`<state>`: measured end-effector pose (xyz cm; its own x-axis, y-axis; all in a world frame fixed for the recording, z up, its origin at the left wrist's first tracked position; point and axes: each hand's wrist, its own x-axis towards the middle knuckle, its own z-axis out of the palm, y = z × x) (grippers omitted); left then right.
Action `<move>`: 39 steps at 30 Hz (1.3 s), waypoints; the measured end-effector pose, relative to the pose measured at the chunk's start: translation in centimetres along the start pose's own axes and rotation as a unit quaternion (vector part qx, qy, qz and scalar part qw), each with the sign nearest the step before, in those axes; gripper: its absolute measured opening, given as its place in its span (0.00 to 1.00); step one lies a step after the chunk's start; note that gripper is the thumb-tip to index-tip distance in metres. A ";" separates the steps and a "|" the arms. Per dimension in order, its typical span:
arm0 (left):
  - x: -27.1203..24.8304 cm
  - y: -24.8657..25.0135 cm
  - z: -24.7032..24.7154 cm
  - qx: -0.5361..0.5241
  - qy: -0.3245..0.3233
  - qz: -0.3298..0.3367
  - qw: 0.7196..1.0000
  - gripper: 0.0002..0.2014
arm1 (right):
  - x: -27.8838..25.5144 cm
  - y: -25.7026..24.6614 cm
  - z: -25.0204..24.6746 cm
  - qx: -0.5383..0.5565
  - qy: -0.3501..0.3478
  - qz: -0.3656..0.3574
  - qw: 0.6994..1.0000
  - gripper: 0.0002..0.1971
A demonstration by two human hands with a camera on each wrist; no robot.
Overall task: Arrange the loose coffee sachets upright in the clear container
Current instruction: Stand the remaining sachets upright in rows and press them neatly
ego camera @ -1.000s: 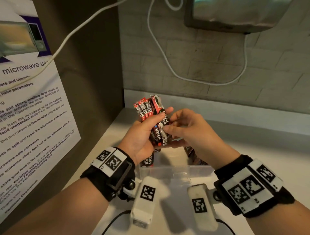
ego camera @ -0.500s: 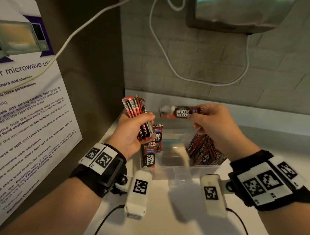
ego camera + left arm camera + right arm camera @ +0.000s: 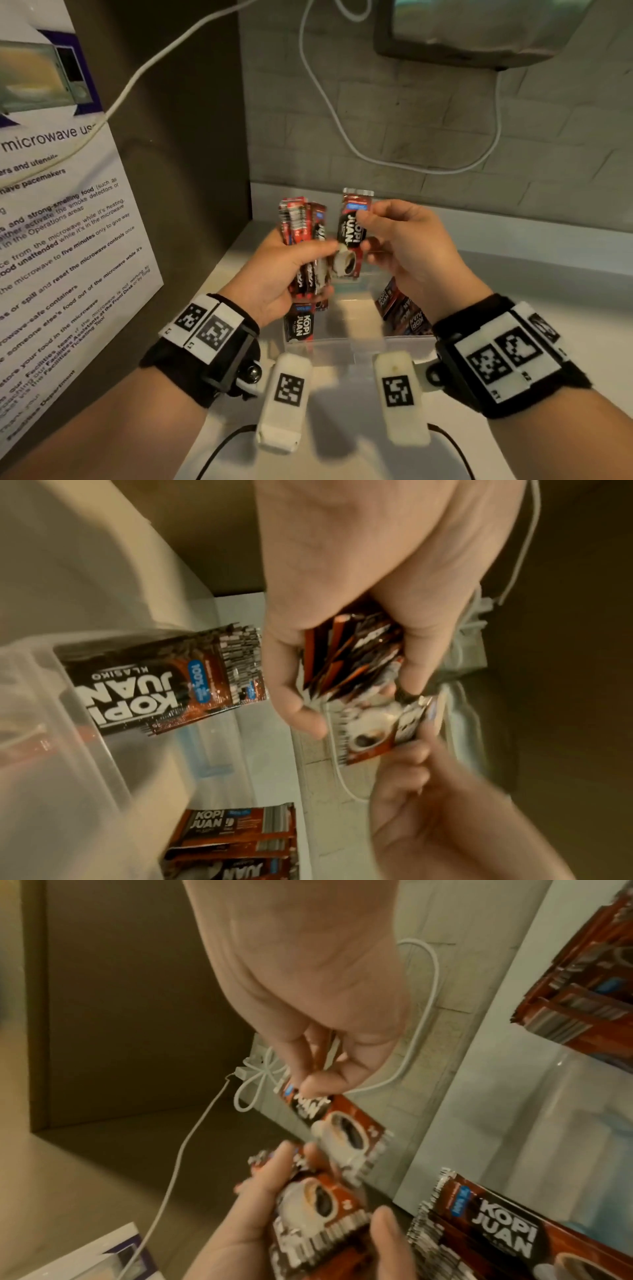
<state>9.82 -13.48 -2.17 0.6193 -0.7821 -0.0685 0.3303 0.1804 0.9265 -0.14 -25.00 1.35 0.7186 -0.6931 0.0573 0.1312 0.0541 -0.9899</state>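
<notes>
Over clear container (image 3: 356,346): left hand (image 3: 274,270) grips sachets (image 3: 301,233); cable (image 3: 329,102) behind

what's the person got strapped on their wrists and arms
Both forearms are bare, no sleeves. The left wrist band and right wrist band are black, each topped with white plates bearing black square codes. A white camera block with its own code hangs under each wrist, trailing a thin black cable.

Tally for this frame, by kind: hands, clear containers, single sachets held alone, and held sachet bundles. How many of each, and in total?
Hands: 2, the left hand and the right hand
Clear container: 1
Single sachet, pinched by the right hand: 1
Sachet bundle, gripped by the left hand: 1
Total: 5
Sachets within the bundle and the container overlap too much to count.
</notes>
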 end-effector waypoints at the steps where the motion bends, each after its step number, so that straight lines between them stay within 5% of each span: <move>1: 0.0 0.1 -0.6 -0.029 0.013 -0.004 0.999 0.19 | 0.4 0.4 -0.1 0.019 0.031 0.003 0.999 0.07; 5: -0.3 0.9 -3.1 -0.088 0.035 -0.011 0.995 0.26 | 2.0 4.0 0.0 0.010 0.108 0.068 0.992 0.10; 9: -0.7 1.0 -4.6 -0.115 0.053 -0.011 0.992 0.14 | 2.8 7.4 0.7 -0.027 0.107 0.133 0.985 0.10; 14: -0.9 0.4 -5.4 -0.120 0.086 -0.012 0.989 0.11 | 4.0 9.7 1.4 -0.069 0.089 0.180 0.977 0.12; 39: -1.3 -0.3 -4.7 -0.133 0.096 -0.037 0.986 0.16 | 5.3 13.0 1.4 -0.185 0.063 0.152 0.969 0.10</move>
<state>12.30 -9.74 -4.07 0.7019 -0.6761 -0.2241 0.5388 0.2982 0.7879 6.37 -26.98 -11.03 0.5934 -0.7688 -0.2384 -0.3449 0.0247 -0.9383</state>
